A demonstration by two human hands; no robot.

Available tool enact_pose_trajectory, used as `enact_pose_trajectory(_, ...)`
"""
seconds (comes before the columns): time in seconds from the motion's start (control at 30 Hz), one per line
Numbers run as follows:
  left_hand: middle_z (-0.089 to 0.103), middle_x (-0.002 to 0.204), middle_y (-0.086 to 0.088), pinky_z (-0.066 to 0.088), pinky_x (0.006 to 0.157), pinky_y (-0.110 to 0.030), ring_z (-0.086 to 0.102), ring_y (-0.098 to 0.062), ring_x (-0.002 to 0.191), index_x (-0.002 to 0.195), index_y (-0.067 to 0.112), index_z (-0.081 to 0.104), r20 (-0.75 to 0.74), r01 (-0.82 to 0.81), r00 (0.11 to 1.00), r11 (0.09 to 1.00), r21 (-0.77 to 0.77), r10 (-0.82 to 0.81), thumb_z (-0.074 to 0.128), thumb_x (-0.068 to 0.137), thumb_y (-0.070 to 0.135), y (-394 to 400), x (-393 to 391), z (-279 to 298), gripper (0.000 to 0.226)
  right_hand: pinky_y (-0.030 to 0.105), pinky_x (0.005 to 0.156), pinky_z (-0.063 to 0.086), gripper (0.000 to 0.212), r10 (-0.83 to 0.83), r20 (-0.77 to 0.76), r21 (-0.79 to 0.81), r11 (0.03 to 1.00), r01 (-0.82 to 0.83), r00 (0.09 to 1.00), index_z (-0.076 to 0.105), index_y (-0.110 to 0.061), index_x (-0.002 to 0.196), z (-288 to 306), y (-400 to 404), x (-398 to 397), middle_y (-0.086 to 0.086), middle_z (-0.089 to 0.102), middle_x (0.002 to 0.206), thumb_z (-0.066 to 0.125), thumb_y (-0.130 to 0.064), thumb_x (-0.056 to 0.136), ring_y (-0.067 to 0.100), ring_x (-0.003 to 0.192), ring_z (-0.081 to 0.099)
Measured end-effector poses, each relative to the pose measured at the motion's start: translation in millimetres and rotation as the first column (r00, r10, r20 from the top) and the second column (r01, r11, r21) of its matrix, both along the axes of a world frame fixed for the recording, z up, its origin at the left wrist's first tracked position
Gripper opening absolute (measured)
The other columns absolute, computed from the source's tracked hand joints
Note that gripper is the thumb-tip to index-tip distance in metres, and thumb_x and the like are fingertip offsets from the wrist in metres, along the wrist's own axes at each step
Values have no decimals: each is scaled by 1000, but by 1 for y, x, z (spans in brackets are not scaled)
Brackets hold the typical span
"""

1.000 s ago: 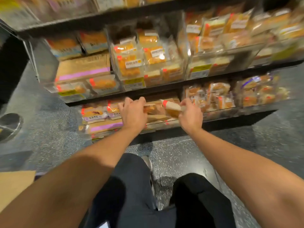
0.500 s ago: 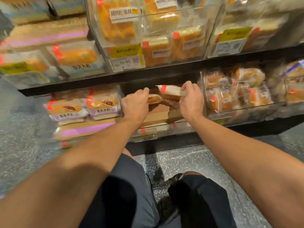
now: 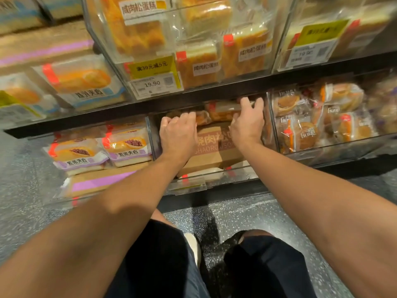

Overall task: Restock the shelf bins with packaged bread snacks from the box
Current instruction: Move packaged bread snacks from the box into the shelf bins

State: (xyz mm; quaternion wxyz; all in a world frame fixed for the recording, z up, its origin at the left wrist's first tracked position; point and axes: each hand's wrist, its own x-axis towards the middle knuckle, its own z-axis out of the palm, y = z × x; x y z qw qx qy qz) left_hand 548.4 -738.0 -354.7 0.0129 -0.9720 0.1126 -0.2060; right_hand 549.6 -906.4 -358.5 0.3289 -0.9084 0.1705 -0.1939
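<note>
1. At the centre of the frame I see the clear bin (image 3: pixel 206 179) on the lowest shelf; a brown printed box (image 3: pixel 212 151) lies in it, and wrapped bread snacks (image 3: pixel 221 112) sit on top of the box toward the back of the bin.
2. To the left of it, another clear bin (image 3: pixel 148 134) holds purple-labelled sandwich packs (image 3: pixel 126 145) resting on a brown box with a purple stripe (image 3: pixel 101 183).
3. At right of centre, a third bin (image 3: pixel 322 151) is filled with round buns in clear wrappers (image 3: pixel 305 134).
4. On the shelf above, at upper centre, a tall clear bin (image 3: pixel 120 67) holds yellow cake slices (image 3: pixel 197 65) with white labels, and a yellow price tag (image 3: pixel 153 76) reading 19.90 sits on its front.
5. At upper left I see orange-filled packs with blue labels (image 3: pixel 83 82) below a box with a purple stripe (image 3: pixel 43 50).
6. My left hand (image 3: pixel 178 134) reaches into the centre bin with its fingers curled downward over the back of the brown box; I cannot tell whether they grip anything.
7. My right hand (image 3: pixel 247 123) reaches deeper in, its fingers bent over a wrapped bread snack with a red mark at the back of the bin, touching its top; whether they clamp it I cannot tell.
8. The speckled floor (image 3: pixel 236 216) fills the lower centre.
</note>
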Motion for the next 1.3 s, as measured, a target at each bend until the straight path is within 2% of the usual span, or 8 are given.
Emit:
enact_pose_trajectory(0.1, 63, 118, -2, 41, 101, -44, 64, -22, 103, 131, 19, 51, -55, 19, 998, 1000, -22, -20, 56, 94, 25, -1, -1, -8, 39, 32, 93, 46, 21, -13, -12, 22, 1000, 13, 1000, 56, -10, 117, 5, 7, 4, 14, 45, 132, 58, -10, 96, 31, 109, 59)
enact_pose_trajectory(0.23, 56, 131, -6, 36, 111, -46, 56, -23, 120, 141, 14, 41, -128, 29, 991, 1000, -9, -30, 63, 90, 27, -2, -4, -10, 57, 29, 102, 44, 36, -69, -42, 99, 992, 73, 997, 50, -11, 133, 10, 17, 6, 13, 43, 144, 59, -16, 99, 28, 128, 52)
enact_pose_trajectory(0.43, 55, 133, -8, 33, 115, -47, 52, -25, 126, 141, 13, 42, -228, -77, 971, 996, -37, 66, 66, 90, 28, -15, -1, -1, 58, 36, 111, 39, 70, -232, -100, 457, 853, 252, 968, 18, -13, 158, 16, 21, 9, 10, 43, 152, 57, -9, 100, 26, 140, 43)
enact_pose_trajectory(0.63, 53, 132, -10, 40, 111, -44, 52, -27, 124, 142, 9, 36, -230, -121, 970, 972, -204, 73, 69, 87, 25, -17, -7, -4, 66, 40, 100, 50, 60, -313, -164, 456, 817, 353, 935, 27, -18, 155, 21, 26, 12, 13, 57, 138, 55, -16, 101, 30, 127, 56)
enact_pose_trajectory(0.73, 37, 146, -11, 41, 112, -44, 45, -28, 131, 146, 10, 28, -297, -189, 953, 891, -413, 64, 74, 82, 20, -22, -21, -13, 80, 36, 101, 49, 49, -287, -137, 430, 845, 318, 948, 41, -15, 147, 19, 24, 15, 11, 59, 136, 56, -13, 101, 27, 128, 57)
enact_pose_trajectory(0.83, 17, 160, -12, 34, 117, -45, 33, -30, 142, 153, 9, 18, -307, -178, 951, 892, -416, 47, 70, 87, 21, -27, -27, -18, 84, 32, 100, 49, 39, -298, -88, 420, 854, 307, 951, 50, -15, 138, 21, 20, 16, 8, 61, 132, 57, -13, 100, 25, 127, 58)
enact_pose_trajectory(1.03, 49, 137, -7, 39, 113, -44, 48, -25, 128, 139, 14, 45, -259, -227, 958, 881, -415, 124, 68, 86, 22, -25, -8, -8, 58, 32, 100, 48, 58, -346, 34, 610, 750, 255, 938, 32, -19, 148, 13, 33, 1, 11, 57, 137, 61, -16, 98, 25, 126, 57)
enact_pose_trajectory(1.3, 50, 141, -9, 28, 114, -57, 34, -37, 139, 133, 19, 54, -366, -296, 906, 937, -185, 214, 62, 90, 39, -17, 0, 3, 49, 35, 110, 40, 52, -60, -116, 285, 954, 91, 991, 42, -15, 147, 1, 37, 4, 9, 29, 159, 60, -25, 99, 27, 142, 39)
